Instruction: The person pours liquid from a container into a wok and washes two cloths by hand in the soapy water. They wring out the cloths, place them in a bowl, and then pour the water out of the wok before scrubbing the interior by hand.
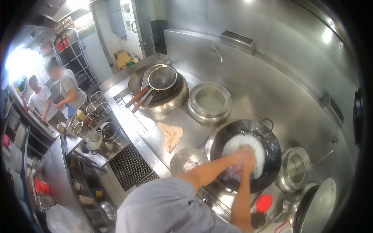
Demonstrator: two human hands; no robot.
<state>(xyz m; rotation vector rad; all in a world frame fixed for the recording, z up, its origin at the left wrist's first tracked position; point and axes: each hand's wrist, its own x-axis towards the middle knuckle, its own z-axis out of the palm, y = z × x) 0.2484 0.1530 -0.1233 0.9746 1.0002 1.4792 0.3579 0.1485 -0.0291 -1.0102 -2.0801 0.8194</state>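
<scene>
Both of my hands are together over a large black wok, above white foamy liquid. My left hand comes in from the left and touches or overlaps my right hand, whose forearm rises from below. The fingers of both hands are blurred. A pinkish, blurred thing shows just under them in the foam; what it is and whether it is held cannot be made out. Left of the wok, a perforated metal ladle holds a small pale piece. An orange-pink cloth lies crumpled on the steel counter.
Two metal pots flank the wok. Strainers rest over another wok at the back left. A red lid is near my right forearm. Two people stand at the far left beside several metal containers.
</scene>
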